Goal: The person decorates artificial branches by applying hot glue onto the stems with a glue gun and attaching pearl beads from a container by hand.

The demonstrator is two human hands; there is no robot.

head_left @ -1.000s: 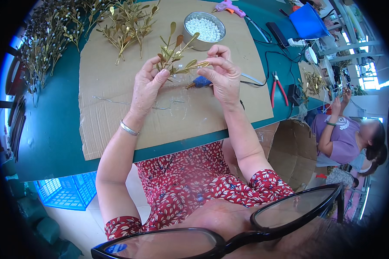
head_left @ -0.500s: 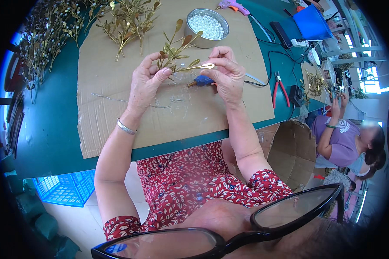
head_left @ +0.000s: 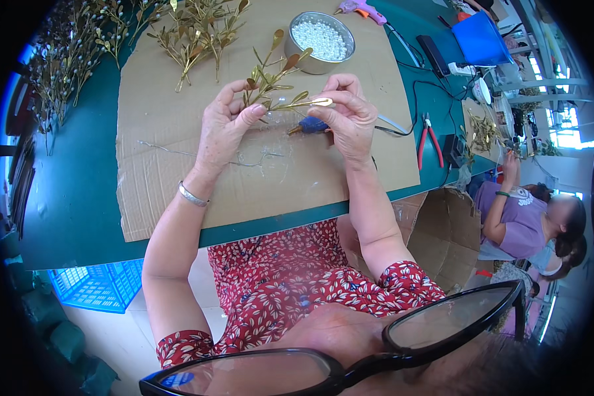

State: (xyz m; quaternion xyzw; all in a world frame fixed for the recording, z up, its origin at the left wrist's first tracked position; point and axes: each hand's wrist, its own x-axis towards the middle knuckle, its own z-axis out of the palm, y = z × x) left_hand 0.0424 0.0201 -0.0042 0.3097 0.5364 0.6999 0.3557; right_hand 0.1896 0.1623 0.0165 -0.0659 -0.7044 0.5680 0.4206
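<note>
My left hand pinches a gold artificial leaf sprig by its lower stems, above a cardboard sheet. At the tip of the sprig's right-hand leaf, my right hand is closed with thumb and forefinger together; whatever small thing sits between them is hidden. Just under the right fingers lies a blue glue gun, its nozzle pointing left and its rear covered by the hand. A metal bowl of white pearl beads stands beyond the hands. Thin twisted wire lies by my left wrist.
More gold sprigs lie at the far left of the cardboard, beside a heap of beaded branches. Red-handled pliers, cables and a purple glue gun are to the right. A co-worker in purple sits at the right.
The hands and sprig hold almost the same pose. The view has shifted slightly, and the co-worker at the right has moved an arm.
</note>
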